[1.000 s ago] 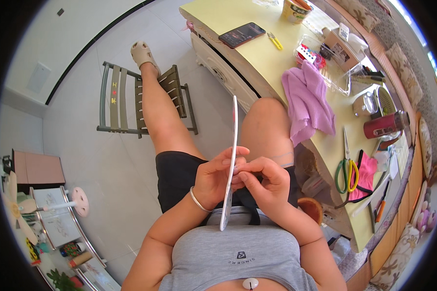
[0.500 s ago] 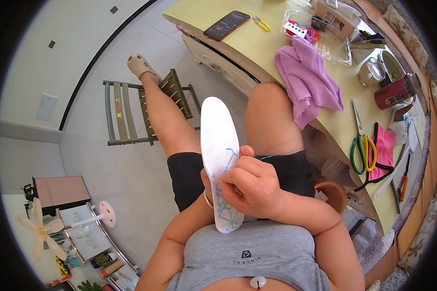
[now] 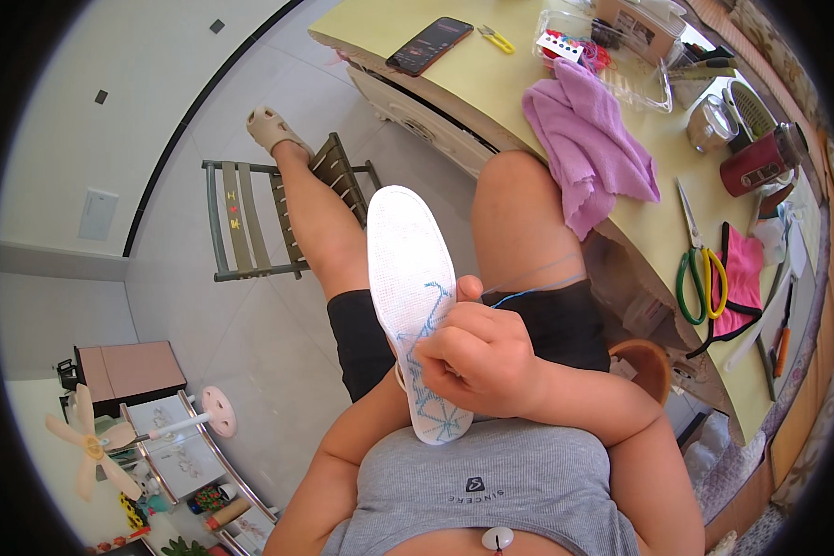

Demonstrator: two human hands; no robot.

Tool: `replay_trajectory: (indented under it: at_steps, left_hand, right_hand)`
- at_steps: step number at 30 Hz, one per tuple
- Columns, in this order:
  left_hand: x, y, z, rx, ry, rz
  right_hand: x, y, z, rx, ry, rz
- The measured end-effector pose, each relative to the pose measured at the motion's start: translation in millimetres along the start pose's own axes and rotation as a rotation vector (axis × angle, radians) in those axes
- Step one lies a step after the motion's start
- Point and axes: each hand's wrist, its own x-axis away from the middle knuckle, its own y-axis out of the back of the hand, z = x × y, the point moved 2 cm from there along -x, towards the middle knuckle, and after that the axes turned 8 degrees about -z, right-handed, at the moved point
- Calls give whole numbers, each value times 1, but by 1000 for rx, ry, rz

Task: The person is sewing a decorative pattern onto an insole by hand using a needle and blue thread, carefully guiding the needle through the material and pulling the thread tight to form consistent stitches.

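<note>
A white insole (image 3: 410,246) stands upright in front of my body, its toe end pointing away. Blue stitching (image 3: 443,422) covers its lower half and climbs partway up the right side. My left hand (image 3: 470,288) grips it from behind; most of that hand is hidden by the insole, with a fingertip showing at the right edge. Over the stitched face, my right hand (image 3: 482,357) is closed in a pinch against the surface. Whatever its fingertips hold is too small or hidden to tell. A blue thread (image 3: 537,289) trails rightward across my thigh.
On the yellow-topped table at the right lie a purple cloth (image 3: 588,148), scissors (image 3: 695,259), a pink cloth piece (image 3: 739,278), a phone (image 3: 431,46), yellow snips (image 3: 497,39) and a maroon cup (image 3: 760,167). A folding stool (image 3: 241,222) and a small fan (image 3: 91,445) are at left.
The insole has tilted slightly, its toe end shifting left and showing more of its face. My right hand stays pinched near the same spot. The whole view has shifted slightly.
</note>
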Motion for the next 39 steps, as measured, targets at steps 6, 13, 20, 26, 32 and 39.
replay_trajectory:
  at_steps: [6,13,20,26,32,39]
  left_hand:
    - [0,1,-4,0,14,18]
    - [-1,1,-1,1,26,18]
    - [-1,2,2,7,25,15]
    - [-2,1,1,-3,29,19]
    - [-1,1,0,-6,27,19]
    - [-1,1,1,-8,18,24]
  right_hand:
    - [2,-1,0,47,-6,7]
    - [1,0,1,26,-22,11]
    - [2,-1,0,2,-33,11]
    - [1,0,1,-11,-54,26]
    - [3,0,1,5,-52,20]
    - [4,1,2,17,-34,10]
